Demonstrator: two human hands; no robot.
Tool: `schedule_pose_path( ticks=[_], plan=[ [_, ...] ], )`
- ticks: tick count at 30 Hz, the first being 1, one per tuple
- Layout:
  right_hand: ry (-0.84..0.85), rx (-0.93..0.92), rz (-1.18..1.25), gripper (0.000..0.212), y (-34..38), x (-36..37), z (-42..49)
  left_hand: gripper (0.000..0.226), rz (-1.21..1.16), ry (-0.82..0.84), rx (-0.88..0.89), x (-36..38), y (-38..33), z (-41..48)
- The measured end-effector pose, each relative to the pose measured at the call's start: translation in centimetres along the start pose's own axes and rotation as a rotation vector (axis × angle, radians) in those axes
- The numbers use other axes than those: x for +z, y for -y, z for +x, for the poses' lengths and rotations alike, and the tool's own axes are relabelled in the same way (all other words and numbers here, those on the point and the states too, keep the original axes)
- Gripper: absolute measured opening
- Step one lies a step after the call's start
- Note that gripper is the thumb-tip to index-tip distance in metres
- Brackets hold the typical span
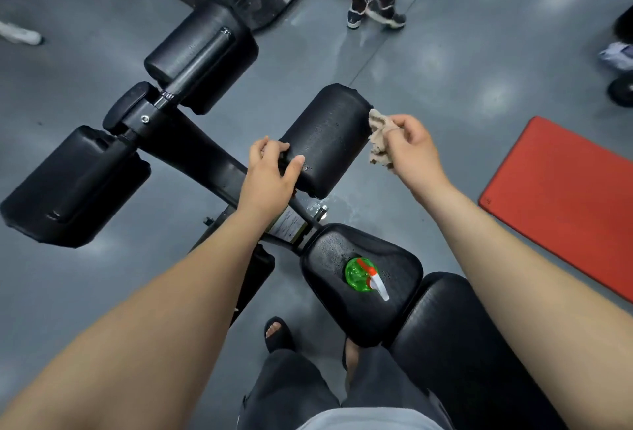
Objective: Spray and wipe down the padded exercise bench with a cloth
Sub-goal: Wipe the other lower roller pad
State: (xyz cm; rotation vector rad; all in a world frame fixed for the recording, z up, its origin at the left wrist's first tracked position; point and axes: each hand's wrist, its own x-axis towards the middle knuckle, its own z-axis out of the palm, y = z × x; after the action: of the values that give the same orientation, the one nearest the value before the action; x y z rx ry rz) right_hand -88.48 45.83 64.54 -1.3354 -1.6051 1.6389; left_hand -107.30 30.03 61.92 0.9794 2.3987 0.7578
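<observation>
Up at twelve o'clock, my left hand [270,169] grips the near end of the roller pad [325,135]; my right hand [409,143] pinches the cloth [378,145] at three o'clock. Limp, light cloth: I'd bunch it.

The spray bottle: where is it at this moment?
In the head view, the green spray bottle stands on the small seat pad, just right of lower centre, nearer to the person than the roller pad.
</observation>
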Motion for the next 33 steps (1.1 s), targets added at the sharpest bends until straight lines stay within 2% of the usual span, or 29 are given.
schedule_pose_path(
  ticks=[3,9,13,17,23,26,30,33],
  plan=[
    [-0.092,-0.151,-0.213,0.015,-0.6,0.8,2.4,0.040,-0.007,-0.006,-0.029,0.0,0.1,0.4],
    [-0.041,-0.317,-0.467,0.034,-3.2,4.6,3.1,0.083,0.086,0.028,-0.108,0.5,0.5,1.4],
    [-0.035,-0.477,-0.574,0.037,-4.4,5.7,1.5,0.082,0.188,0.037,-0.181,0.9,0.1,1.9],
    [0.065,-0.686,-0.667,0.036,-4.5,5.5,0.8,0.070,0.161,0.011,-0.136,0.8,0.1,1.7],
    [-0.034,-0.577,-0.693,0.024,-2.0,5.2,5.8,0.070,0.145,0.000,-0.034,0.5,-0.3,1.0],
    [-0.055,-0.532,-0.745,0.027,-0.6,5.5,7.5,0.073,0.134,0.008,-0.009,0.5,-0.1,0.9],
    [-0.105,-0.523,-0.807,0.027,0.0,6.4,7.7,0.076,0.181,-0.040,0.089,0.7,0.2,0.8],
    [-0.073,-0.544,-0.841,0.027,-0.2,7.1,7.1,0.080,0.184,-0.055,0.109,0.9,0.2,0.8]
  ],
)
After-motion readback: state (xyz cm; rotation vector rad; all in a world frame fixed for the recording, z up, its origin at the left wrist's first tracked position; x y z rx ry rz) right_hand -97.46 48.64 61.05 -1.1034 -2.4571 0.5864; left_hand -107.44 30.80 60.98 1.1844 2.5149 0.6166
